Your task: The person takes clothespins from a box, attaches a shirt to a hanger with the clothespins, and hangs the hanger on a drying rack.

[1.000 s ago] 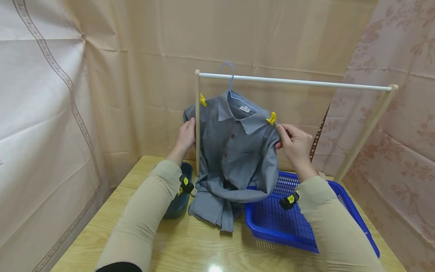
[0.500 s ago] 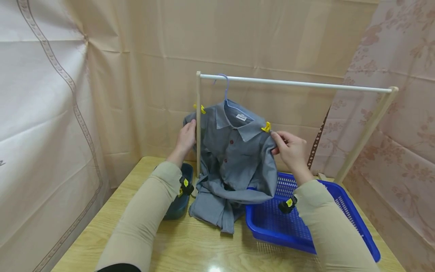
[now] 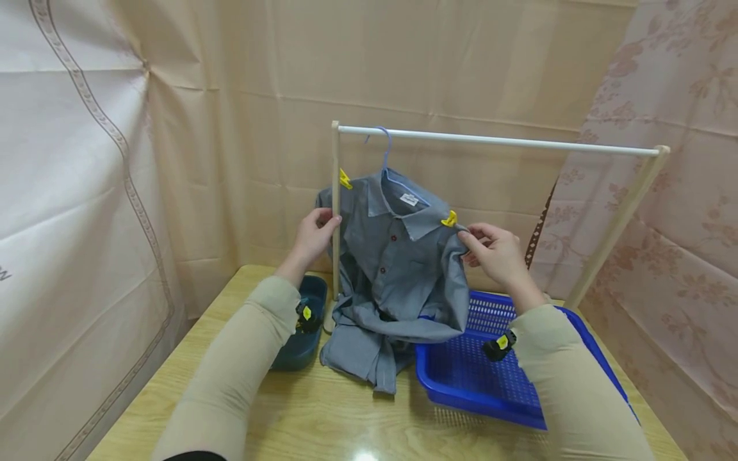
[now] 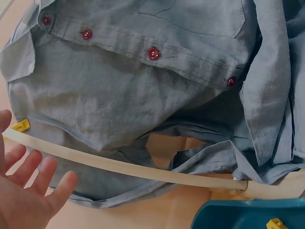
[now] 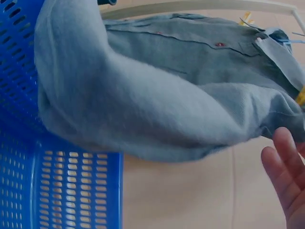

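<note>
A grey button-up shirt (image 3: 398, 256) hangs on a light purple hanger (image 3: 387, 148), its hook over the white rod (image 3: 496, 139). Yellow clips (image 3: 450, 219) sit at both shoulders. My left hand (image 3: 314, 234) is beside the rack's left wooden post (image 3: 336, 250), near the shirt's shoulder. Its fingers (image 4: 62, 188) are spread and slightly bent in the left wrist view, with nothing between them. My right hand (image 3: 497, 255) is at the other shoulder, thumb tip right at the sleeve edge. In the right wrist view, its visible fingers (image 5: 283, 162) are extended beside the cloth.
A blue perforated basket (image 3: 478, 400) stands on the wooden table (image 3: 311, 422) under the right arm, and a sleeve hangs over its edge. A dark teal bin (image 3: 296, 355) is left of the post, with a yellow piece (image 4: 276, 224) inside. Curtains surround the table.
The shirt and hanger have come down, and the hook now rests on the rod. My left hand has drawn slightly back from the shoulder, and the right hand's fingers have loosened there.
</note>
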`<act>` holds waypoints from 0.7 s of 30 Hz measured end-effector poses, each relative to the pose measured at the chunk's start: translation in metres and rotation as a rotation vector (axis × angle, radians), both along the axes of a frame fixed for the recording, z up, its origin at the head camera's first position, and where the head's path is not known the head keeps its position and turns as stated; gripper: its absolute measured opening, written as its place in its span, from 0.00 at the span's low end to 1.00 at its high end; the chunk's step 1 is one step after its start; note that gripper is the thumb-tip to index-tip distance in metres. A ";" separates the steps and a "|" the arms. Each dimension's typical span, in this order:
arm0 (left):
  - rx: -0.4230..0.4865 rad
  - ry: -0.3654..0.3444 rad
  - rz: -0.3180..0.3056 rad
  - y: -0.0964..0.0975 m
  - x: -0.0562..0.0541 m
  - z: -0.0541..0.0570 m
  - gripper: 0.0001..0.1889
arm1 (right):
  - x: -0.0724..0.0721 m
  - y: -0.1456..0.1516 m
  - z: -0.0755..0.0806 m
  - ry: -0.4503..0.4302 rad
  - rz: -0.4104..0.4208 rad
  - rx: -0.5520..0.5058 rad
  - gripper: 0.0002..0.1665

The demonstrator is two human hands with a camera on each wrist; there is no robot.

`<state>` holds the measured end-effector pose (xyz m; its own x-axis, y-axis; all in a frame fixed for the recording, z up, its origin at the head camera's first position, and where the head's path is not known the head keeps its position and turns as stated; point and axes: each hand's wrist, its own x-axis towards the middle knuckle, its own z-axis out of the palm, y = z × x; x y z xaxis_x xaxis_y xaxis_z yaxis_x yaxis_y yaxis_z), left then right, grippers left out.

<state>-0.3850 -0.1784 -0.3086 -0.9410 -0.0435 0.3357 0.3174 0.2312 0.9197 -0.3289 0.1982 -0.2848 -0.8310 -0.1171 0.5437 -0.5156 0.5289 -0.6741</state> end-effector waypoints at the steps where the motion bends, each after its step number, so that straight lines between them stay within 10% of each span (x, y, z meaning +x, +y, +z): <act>1: -0.001 0.018 0.003 -0.001 0.001 0.001 0.24 | 0.000 0.002 0.001 -0.014 0.007 -0.001 0.22; 21: -0.231 0.154 -0.018 -0.033 0.022 0.017 0.30 | 0.026 0.040 0.029 -0.036 -0.042 0.157 0.32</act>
<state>-0.3631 -0.2118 -0.2920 -0.8779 0.0669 0.4742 0.4555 0.4220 0.7839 -0.3027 0.2382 -0.2556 -0.8554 -0.1631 0.4915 -0.4681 0.6498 -0.5989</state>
